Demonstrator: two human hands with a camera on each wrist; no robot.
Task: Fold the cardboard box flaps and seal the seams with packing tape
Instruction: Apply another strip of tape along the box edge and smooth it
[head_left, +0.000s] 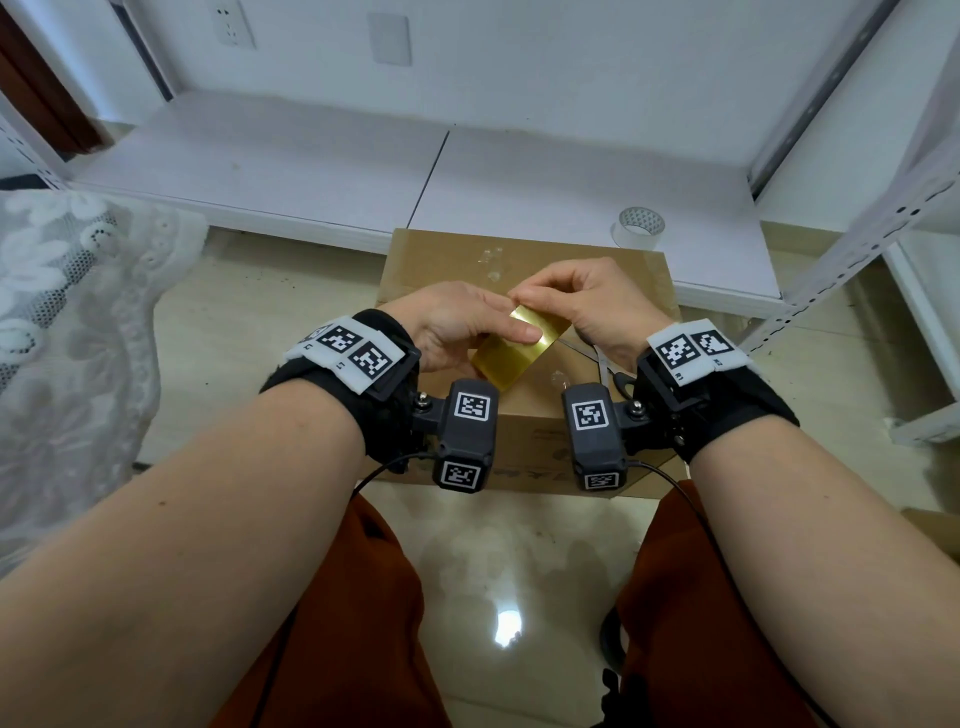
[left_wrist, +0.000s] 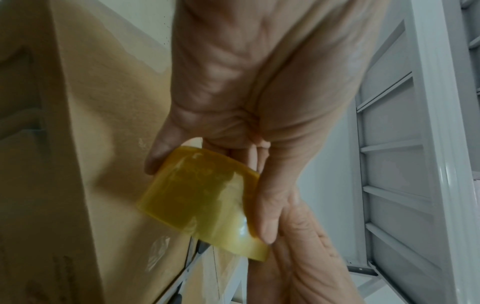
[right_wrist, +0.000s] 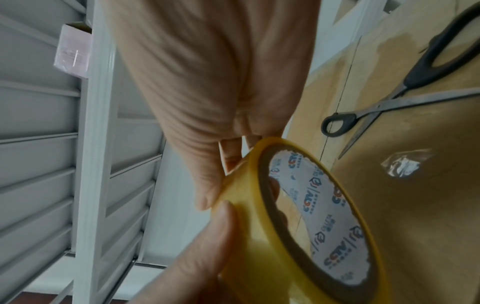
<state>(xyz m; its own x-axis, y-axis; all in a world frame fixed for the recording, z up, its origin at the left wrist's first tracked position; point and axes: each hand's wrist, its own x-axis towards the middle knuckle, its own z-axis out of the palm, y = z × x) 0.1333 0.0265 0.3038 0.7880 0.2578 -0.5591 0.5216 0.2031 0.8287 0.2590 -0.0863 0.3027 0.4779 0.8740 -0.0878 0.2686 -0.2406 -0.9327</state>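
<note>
The yellow tape roll (head_left: 516, 346) is light and sticky, held above the closed box (head_left: 524, 270). Left hand (head_left: 457, 325) grips its sides; right hand (head_left: 582, 301) fingers pinch its edge.

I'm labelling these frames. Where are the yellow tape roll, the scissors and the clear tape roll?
yellow tape roll (right_wrist: 262, 232): right wrist view, outer yellow band.
scissors (right_wrist: 426, 72): right wrist view, black handle.
clear tape roll (head_left: 638, 240): head view, outer side wall.
</note>
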